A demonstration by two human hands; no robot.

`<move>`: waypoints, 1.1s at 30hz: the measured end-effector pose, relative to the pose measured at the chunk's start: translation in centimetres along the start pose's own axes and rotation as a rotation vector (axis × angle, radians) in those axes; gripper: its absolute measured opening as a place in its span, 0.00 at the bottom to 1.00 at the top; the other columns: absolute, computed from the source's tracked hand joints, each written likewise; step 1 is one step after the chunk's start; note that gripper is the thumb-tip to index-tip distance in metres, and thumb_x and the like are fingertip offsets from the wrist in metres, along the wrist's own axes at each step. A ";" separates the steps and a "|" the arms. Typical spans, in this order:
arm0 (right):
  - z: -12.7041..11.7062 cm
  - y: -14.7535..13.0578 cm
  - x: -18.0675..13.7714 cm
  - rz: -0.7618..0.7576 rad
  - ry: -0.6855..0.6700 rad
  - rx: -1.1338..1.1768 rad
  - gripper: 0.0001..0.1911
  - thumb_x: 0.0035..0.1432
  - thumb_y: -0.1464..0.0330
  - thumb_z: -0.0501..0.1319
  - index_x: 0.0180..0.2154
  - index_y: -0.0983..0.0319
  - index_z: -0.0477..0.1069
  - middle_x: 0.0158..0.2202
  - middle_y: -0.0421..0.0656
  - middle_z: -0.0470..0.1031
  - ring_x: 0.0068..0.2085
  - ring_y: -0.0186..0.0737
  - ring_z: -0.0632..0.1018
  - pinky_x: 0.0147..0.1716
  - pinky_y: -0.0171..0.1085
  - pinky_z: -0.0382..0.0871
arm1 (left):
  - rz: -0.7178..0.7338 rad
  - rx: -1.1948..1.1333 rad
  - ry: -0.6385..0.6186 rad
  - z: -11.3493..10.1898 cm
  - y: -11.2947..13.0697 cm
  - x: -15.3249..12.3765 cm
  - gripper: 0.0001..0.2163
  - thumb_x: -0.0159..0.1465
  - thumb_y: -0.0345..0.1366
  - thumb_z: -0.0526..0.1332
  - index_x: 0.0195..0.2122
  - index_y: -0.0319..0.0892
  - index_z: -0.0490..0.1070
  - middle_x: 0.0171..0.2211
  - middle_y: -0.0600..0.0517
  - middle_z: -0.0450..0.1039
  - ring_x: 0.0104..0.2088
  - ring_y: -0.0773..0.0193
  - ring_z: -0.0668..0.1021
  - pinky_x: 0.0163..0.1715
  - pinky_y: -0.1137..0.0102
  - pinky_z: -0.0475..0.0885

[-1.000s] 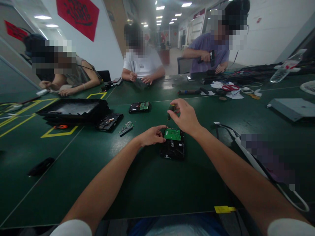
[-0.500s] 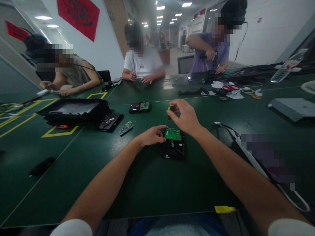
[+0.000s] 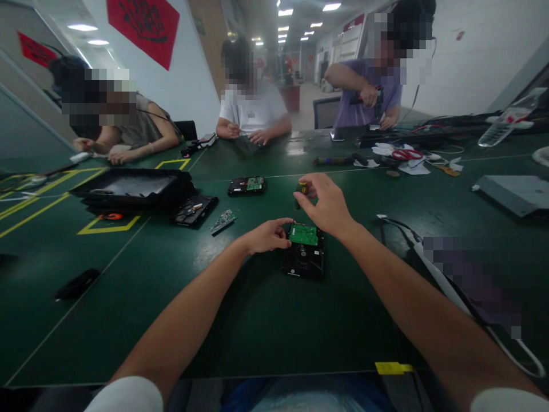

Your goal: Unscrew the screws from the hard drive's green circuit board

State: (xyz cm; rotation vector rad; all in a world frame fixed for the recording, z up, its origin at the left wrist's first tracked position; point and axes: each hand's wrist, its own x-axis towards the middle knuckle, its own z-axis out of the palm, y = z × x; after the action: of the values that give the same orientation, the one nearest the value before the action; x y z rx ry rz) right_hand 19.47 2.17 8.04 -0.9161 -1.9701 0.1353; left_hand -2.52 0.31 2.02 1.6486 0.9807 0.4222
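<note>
A black hard drive [image 3: 303, 264] lies on the green table in front of me, its green circuit board [image 3: 303, 234] facing up at the far end. My left hand [image 3: 271, 235] grips the drive's left side, with the index finger stretched along its far corner and the thumb on the near part. My right hand [image 3: 322, 200] pinches a small yellow and black screwdriver [image 3: 299, 197] upright over the drive's far edge. The screwdriver's tip is too thin to make out, so I cannot tell whether it touches a screw.
Left of the drive lie a loose circuit board [image 3: 223, 222], another hard drive [image 3: 246, 185] and a dark drive part [image 3: 195, 210] beside a black bin [image 3: 132, 191]. A cable [image 3: 401, 225] and a grey metal case [image 3: 512, 194] are at right. Several people sit across the table.
The view has shifted slightly, so everything sits a little farther right. Both hands keep their places at the drive, and the screwdriver stays in my right fingers.
</note>
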 end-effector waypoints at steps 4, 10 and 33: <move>0.1 0.0 0.0 0.019 0.029 0.001 0.14 0.62 0.71 0.60 0.50 0.58 0.68 0.50 0.50 0.73 0.47 0.49 0.78 0.47 0.50 0.75 | -0.004 0.000 0.002 0.0 -0.2 0.1 0.39 0.59 0.34 0.69 0.71 0.38 0.56 0.27 0.61 0.67 0.21 0.72 0.67 0.20 0.75 0.58; 0.1 0.0 0.1 0.027 0.013 0.021 0.13 0.63 0.69 0.62 0.50 0.59 0.70 0.48 0.49 0.75 0.45 0.48 0.79 0.45 0.48 0.78 | -0.008 0.022 0.011 0.0 -0.2 0.1 0.40 0.59 0.34 0.68 0.71 0.36 0.54 0.26 0.61 0.68 0.20 0.72 0.66 0.19 0.75 0.55; -0.1 -0.2 0.1 0.057 -0.015 0.020 0.15 0.62 0.70 0.61 0.51 0.59 0.68 0.49 0.49 0.74 0.46 0.47 0.79 0.45 0.46 0.78 | 0.000 0.023 0.002 -0.1 -0.3 0.1 0.39 0.60 0.33 0.68 0.71 0.37 0.55 0.27 0.61 0.68 0.20 0.72 0.67 0.19 0.76 0.57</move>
State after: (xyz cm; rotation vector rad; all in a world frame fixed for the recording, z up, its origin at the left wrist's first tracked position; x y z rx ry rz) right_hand 19.37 2.03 8.24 -0.9610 -1.9536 0.1949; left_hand -2.67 0.51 1.73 1.6691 0.9908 0.4139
